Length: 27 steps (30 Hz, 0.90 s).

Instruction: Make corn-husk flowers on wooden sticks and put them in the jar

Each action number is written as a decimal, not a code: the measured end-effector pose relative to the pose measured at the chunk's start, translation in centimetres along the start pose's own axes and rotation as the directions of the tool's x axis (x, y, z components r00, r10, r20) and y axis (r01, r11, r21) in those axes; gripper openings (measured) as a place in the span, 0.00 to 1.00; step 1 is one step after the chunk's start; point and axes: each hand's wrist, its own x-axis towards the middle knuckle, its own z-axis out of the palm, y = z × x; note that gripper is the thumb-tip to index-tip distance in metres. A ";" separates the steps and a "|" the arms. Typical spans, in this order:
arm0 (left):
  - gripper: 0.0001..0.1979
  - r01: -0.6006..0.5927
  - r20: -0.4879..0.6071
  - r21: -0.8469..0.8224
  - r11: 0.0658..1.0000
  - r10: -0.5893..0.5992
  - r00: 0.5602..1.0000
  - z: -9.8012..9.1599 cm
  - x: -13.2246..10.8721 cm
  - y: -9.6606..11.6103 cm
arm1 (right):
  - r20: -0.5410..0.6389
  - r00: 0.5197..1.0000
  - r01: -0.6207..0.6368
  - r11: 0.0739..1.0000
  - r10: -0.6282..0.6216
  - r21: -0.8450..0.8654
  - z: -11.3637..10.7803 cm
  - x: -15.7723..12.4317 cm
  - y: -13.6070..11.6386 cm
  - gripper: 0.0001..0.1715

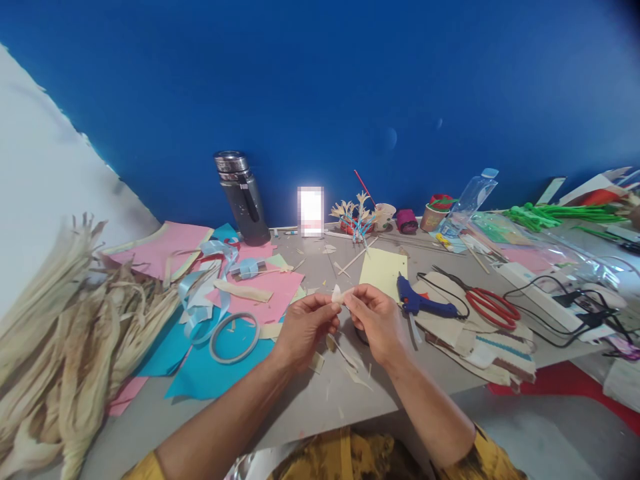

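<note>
Pale cream, petal-shaped piece of thin, husk-like material [337, 292] is held up between the two hands in the head view, a little above the grey desk [300, 410] and near its middle. The left hand [306, 328] has its thumb and fingers drawn narrow on one side of it; the right hand [377, 321] pinches from the other, so the fingertips nearly meet and hide most of the lower part. The step in hand looks like shaping or rolling this small piece, though whether it is folded or doubled I cannot tell.

Such work seems to call for a light, steady pinch from both sides, since the material looks thin and likely to split. Narrow, pale husk scraps [356, 379] lie just below the hands. To the right of the right hand lies a dark blue glue gun [417, 305], with red-handled metal scissors [469, 289] beyond it. Pale husk flowers on light-blue stems [361, 225] stand farther back, and a large heap of dried, tan husks [83, 347] fills the left side.
</note>
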 end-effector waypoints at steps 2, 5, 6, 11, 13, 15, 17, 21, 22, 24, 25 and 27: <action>0.15 0.008 -0.013 -0.007 1.000 -0.008 1.000 0.1 -0.1 0.0 | 0.006 1.000 0.001 1.000 -0.001 -0.003 0.0 -0.1 0.0 0.18; 0.16 0.028 -0.013 -0.042 0.999 -0.028 1.000 0.1 -0.1 0.0 | 0.020 1.000 0.002 1.000 -0.002 0.005 0.0 -0.1 0.1 0.18; 0.16 0.031 -0.014 -0.051 0.998 -0.032 0.999 0.2 -0.1 0.0 | 0.022 1.000 0.002 1.000 -0.002 0.012 0.0 -0.1 0.1 0.18; 0.15 0.002 -0.029 -0.047 0.999 -0.003 1.000 0.2 -0.1 0.0 | 0.091 0.995 -0.043 0.999 0.042 0.007 0.2 -0.3 -0.2 0.19; 0.15 -0.009 -0.031 -0.043 0.999 0.007 0.999 0.2 -0.1 0.1 | 0.113 0.993 -0.045 0.999 0.048 -0.025 0.3 -0.3 -0.5 0.18; 0.14 -0.009 -0.026 -0.040 0.999 0.008 1.000 0.2 -0.1 0.2 | 0.114 0.993 -0.031 0.998 0.037 -0.051 0.4 -0.3 -0.8 0.17; 0.14 -0.017 -0.010 -0.027 1.000 0.017 1.000 0.1 0.0 0.3 | 0.109 0.994 -0.022 0.997 0.030 -0.072 0.5 -0.2 -1.0 0.16; 0.11 -0.059 0.032 0.009 0.998 0.059 0.998 0.0 0.0 0.2 | 0.071 0.997 -0.019 0.991 0.028 -0.130 0.8 -0.1 -1.3 0.15; 0.11 -0.065 0.037 0.010 0.998 0.065 0.997 -0.1 0.0 0.2 | 0.064 0.998 -0.016 0.990 0.025 -0.140 0.9 0.0 -1.3 0.15; 0.11 -0.065 0.038 0.006 0.998 0.065 0.997 -0.1 -0.1 0.3 | 0.065 0.998 -0.012 0.989 0.022 -0.145 1.1 -0.1 -1.3 0.15; 0.11 -0.064 0.036 0.006 0.998 0.064 0.997 -0.1 -0.1 0.3 | 0.073 0.997 -0.013 0.990 0.023 -0.137 1.1 -0.1 -1.3 0.15; 0.11 -0.065 0.034 0.014 0.998 0.064 0.997 -0.1 -0.2 0.6 | 0.105 0.994 -0.021 0.994 0.033 -0.111 1.0 -0.1 -1.5 0.15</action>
